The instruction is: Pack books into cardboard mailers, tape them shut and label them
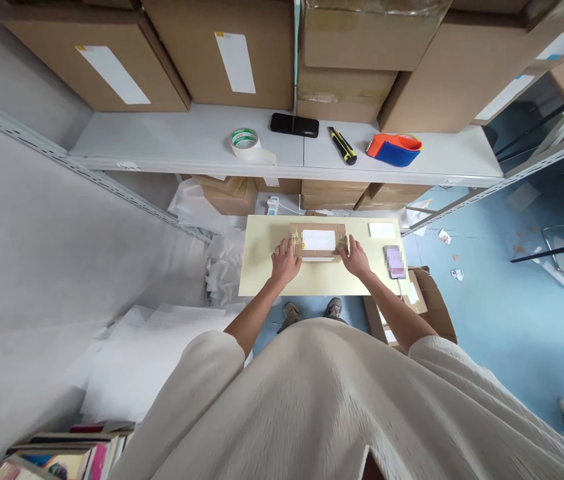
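The left hand [286, 261] and right hand [356, 257] are resting half open, fingers loosely bent, touching opposite ends of a taped cardboard box [318, 253] between them; how firmly they are pressing is hard to tell. The box, with a white label [319, 240] on top, is lying on a pale yellow table [262, 270], with a phone [395, 262] and a white card [381, 230] lying to its right. Beyond, a grey shelf [182, 143] is holding a tape roll [245, 140] and a cutter [343, 145].
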Available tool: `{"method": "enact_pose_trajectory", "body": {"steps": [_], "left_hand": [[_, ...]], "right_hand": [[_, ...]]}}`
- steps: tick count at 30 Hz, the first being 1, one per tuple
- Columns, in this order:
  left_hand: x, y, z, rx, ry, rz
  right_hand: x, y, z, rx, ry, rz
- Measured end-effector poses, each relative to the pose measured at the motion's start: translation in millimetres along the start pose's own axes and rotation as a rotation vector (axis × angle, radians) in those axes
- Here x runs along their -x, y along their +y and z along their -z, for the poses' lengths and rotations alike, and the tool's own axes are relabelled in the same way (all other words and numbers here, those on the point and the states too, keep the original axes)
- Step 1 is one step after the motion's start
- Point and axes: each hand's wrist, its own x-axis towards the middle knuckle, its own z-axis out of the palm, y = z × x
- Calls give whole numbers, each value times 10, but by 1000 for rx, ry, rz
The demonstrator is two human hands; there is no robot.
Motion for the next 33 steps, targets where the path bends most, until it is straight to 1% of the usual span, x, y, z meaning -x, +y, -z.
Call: {"method": "enact_pose_trajectory", "body": {"steps": [5,10,14,16,19,23,26,29,33], "left_hand": [[-18,-80,-100,180,14,-85],[-13,-133,-157,263,17,-111],[77,-124,-112,240,5,-118],[140,-95,-68,216,-5,-115],[230,-22,6,223,11,-122],[299,149,96,248,57,-141],[328,349,132,268,98,-188],[376,606,111,279,135,-243],[491,1010,-23,255,140,-313]], "right_hand": [[15,-30,-149,-207,61,-52],[68,-104,-236,-202,77,-177],[204,-160,-229,-244,89,-190],[289,-182,-213,-273,102,-187],[403,-193,-164,-310,126,-175],[511,-126,-40,-350,227,-120],[595,4,89,-400,338,-80],[730,206,227,-427,429,-63],[1031,579,416,-405,516,-84]]}}
